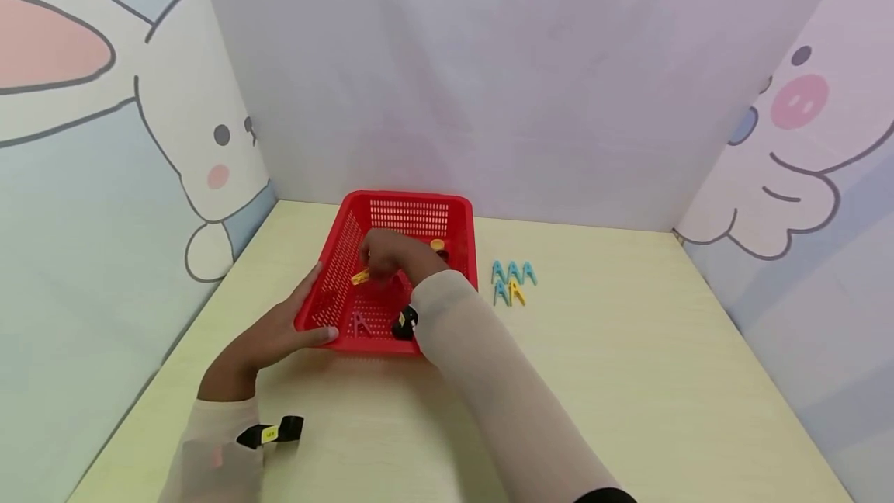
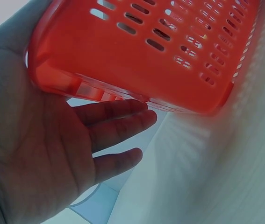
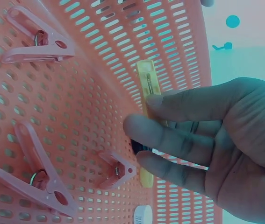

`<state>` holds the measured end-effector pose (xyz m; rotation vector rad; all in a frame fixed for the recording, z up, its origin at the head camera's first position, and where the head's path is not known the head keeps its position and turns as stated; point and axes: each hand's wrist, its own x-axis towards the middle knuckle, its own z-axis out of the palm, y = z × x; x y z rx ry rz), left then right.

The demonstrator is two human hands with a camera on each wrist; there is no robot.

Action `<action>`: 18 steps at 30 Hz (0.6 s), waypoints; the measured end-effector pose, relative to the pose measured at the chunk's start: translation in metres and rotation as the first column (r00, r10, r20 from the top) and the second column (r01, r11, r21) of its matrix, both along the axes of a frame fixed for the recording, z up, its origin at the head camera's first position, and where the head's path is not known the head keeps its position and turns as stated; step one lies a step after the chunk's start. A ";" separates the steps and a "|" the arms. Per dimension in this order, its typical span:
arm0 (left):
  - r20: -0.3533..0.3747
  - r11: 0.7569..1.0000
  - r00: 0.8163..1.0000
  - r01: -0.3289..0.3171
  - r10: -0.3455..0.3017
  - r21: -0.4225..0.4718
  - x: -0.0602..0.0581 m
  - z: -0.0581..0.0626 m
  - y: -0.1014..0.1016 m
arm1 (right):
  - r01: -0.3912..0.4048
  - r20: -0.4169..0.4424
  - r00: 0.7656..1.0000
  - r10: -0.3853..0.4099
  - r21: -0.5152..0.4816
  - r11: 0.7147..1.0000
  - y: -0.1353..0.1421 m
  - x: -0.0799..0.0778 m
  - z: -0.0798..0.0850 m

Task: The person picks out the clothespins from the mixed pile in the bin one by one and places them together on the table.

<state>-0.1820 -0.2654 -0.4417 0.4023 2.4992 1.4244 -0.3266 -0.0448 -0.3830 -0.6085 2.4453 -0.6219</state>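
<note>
A red plastic basket (image 1: 391,346) with slotted walls stands on the table. My left hand (image 1: 275,336) holds its near left corner, thumb over the front rim and fingers along the outer left wall. In the left wrist view those fingers (image 2: 118,126) are stretched out beside the basket. Inside the basket, my right hand (image 3: 244,140) pinches a yellow clothespin (image 3: 147,79), its thumb tip on the clip. The same yellow clothespin (image 1: 359,277) shows left of the hand in the head view. Pink clothespins (image 3: 43,172) lie on the basket floor around it.
Right of the basket, several blue clothespins (image 1: 514,272) and one yellow clothespin (image 1: 517,293) lie in two rows on the table (image 1: 615,363). A round yellow item (image 1: 437,244) is at the basket's far right. Printed panels (image 1: 447,84) enclose the table's back and sides.
</note>
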 end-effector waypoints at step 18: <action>0.013 1.000 1.000 -0.015 0.015 0.004 0.001 -0.001 -0.001 | 0.073 0.068 0.995 -0.071 -0.026 0.997 0.005 0.000 0.001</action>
